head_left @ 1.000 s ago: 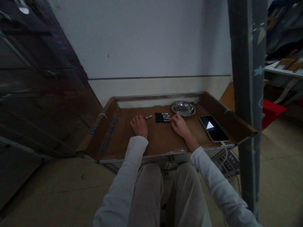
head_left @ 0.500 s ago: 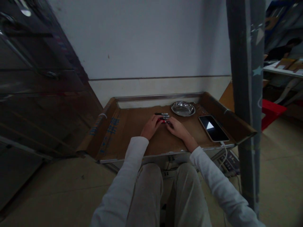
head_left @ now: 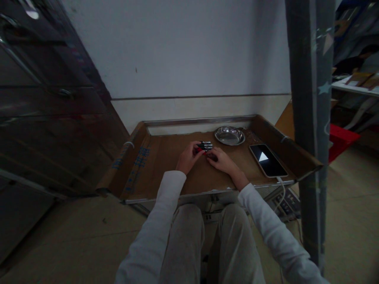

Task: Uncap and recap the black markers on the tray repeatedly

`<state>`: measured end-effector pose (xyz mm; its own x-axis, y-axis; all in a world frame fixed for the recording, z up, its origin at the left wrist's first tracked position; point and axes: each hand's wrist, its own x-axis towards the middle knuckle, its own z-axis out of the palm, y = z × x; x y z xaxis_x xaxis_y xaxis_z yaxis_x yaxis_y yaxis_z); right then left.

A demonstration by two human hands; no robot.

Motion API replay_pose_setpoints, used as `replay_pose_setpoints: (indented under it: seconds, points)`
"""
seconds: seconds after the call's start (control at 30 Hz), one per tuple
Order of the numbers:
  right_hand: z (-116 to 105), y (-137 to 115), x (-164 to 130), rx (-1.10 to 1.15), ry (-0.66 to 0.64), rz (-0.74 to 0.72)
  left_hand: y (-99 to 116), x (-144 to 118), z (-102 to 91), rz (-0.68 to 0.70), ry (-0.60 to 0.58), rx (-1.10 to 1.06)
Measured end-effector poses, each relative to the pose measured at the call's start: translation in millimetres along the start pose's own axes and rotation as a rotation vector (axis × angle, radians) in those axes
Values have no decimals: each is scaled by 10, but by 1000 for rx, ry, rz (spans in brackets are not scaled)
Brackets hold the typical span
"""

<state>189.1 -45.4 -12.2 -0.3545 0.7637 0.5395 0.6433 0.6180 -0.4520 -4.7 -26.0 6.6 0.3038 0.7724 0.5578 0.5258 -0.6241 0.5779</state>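
Several slim black and red pen-like sticks with silver ends (head_left: pixel 207 146) lie side by side in a bundle over the middle of the cardboard-lined tray table (head_left: pixel 166 157). My left hand (head_left: pixel 187 157) is closed round their dark ends, thumb in front and fingers behind, with the silver ends pointing right. My right hand (head_left: pixel 221 161) is at the near right of the bundle, its thumb and fingers curled together close to the silver ends. Whatever sits between those fingertips is too small and dark to make out.
A shiny round metal dish (head_left: pixel 229 136) stands behind my right hand. Farther right lies a phone (head_left: pixel 268 161) with a white cable (head_left: pixel 282 193) plugged in. Raised cardboard sides border the tray. A wrapped grey post (head_left: pixel 309 118) rises at the right, with a person (head_left: pixel 352 63) beyond.
The sticks were fanned apart between both hands, one lying farther back. Now they are drawn together in my left hand, and my right hand has shifted slightly right.
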Motion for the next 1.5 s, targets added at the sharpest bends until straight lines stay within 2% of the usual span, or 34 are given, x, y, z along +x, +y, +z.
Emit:
replay_pose_setpoints:
  seconds: [0.2,0.47,0.53,0.7,0.77,0.83,0.97,1.13,1.33,1.5]
  points:
    - [9,34,0,-4,-7,4,44,-5,-51,29,52,53]
    - [4,59,-2,33,-19,51,60,-4,-74,-16,144,37]
    - [-13,52,-4,27,21,65,45,2,-73,-31,174,14]
    - [-67,40,-13,4,221,137,12,14,-52,-67,205,-43]
    - [-83,33,-15,3,281,156,2,14,-35,-52,164,-51]
    - [-89,22,-16,5,314,157,-13,11,-15,-17,64,-53]
    - [-76,5,-14,13,290,139,-61,1,24,63,-106,-5]
    - [-49,5,-11,43,170,118,-146,-7,100,73,-117,118]
    - [-30,27,-11,50,114,113,-145,-6,95,20,-66,82]
    - [-13,53,-10,44,78,89,-139,-3,52,58,-195,40]
